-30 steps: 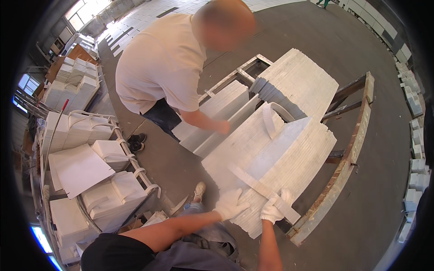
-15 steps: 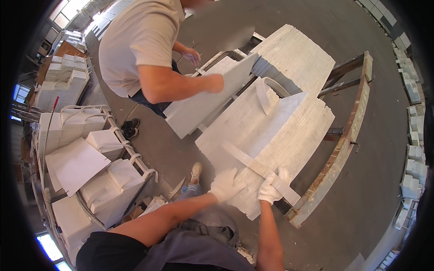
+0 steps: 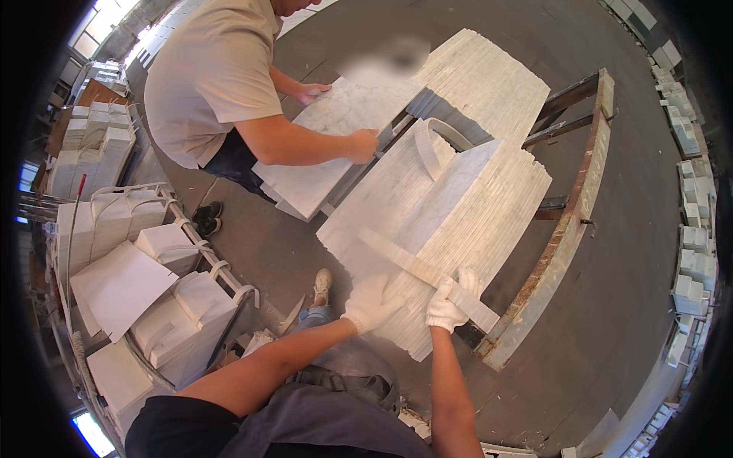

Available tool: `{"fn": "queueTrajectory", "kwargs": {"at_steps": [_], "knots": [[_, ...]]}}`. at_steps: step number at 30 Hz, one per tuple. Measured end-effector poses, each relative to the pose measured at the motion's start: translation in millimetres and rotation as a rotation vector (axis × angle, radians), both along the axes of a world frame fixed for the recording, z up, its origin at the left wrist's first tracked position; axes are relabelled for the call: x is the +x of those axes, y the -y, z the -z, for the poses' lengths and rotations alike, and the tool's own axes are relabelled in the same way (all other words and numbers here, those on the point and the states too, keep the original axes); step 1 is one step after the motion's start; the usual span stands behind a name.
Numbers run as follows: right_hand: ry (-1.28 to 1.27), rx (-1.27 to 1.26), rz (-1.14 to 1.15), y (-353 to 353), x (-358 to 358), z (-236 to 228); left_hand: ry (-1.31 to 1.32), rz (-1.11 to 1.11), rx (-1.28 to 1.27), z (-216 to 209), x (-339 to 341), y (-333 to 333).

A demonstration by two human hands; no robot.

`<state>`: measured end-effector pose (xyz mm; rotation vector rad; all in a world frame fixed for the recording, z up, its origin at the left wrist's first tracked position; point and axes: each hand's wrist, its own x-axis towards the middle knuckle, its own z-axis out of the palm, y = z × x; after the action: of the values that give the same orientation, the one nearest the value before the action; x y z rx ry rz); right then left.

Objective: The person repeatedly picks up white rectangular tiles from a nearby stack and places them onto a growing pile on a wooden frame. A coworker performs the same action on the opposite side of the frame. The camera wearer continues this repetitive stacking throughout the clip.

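White gloves cover both of my hands. My left hand [image 3: 374, 305] is spread against the near left edge of a stack of thin white marble slabs [image 3: 489, 221], its fingers stretched out. At the near right, my right hand [image 3: 452, 300] closes round a flat, pale, flexible-looking strip [image 3: 401, 258]. That strip lies across the near part of the stack, and its end sticks out past my right hand. One slab [image 3: 450, 191] leans over, leaving a V-shaped gap beside the upright ones. A second strip [image 3: 430, 149] curves over the far end of the stack.
Across from me at the left, a co-worker [image 3: 221, 84] holds a large marble slab [image 3: 305, 175] with both hands. Behind my stack stands another slab stack [image 3: 485, 80]. A rusty metal frame [image 3: 561, 267] runs along the right. Strapped white blocks [image 3: 191, 313] stand at the left.
The co-worker's slab has tilted from steep to flatter, showing its broad face, and their far hand is now at its edge. My hands keep nearly the same places on the stack and strip.
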<state>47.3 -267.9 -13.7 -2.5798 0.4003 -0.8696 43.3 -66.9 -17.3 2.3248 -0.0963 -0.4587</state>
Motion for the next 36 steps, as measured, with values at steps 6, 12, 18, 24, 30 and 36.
{"fn": "queueTrajectory", "kwargs": {"at_steps": [6,12,18,24,30,36], "knots": [[-0.053,0.124,0.017,-2,-2,-1,0.111,0.003,-0.047,-1,-1,-5],[-0.216,0.133,0.002,2,-7,0,-0.077,0.085,0.012,-3,2,-7],[-0.079,0.067,0.002,2,-8,15,-0.1,0.068,0.02,-9,3,-7],[-0.113,0.085,0.01,2,-11,16,-0.136,0.072,0.019,-11,4,-8],[-0.196,0.119,0.018,2,-11,7,-0.123,0.064,0.025,-12,3,-6],[-0.149,0.132,0.018,2,-10,6,-0.164,0.069,-0.01,-16,7,-6]]}}
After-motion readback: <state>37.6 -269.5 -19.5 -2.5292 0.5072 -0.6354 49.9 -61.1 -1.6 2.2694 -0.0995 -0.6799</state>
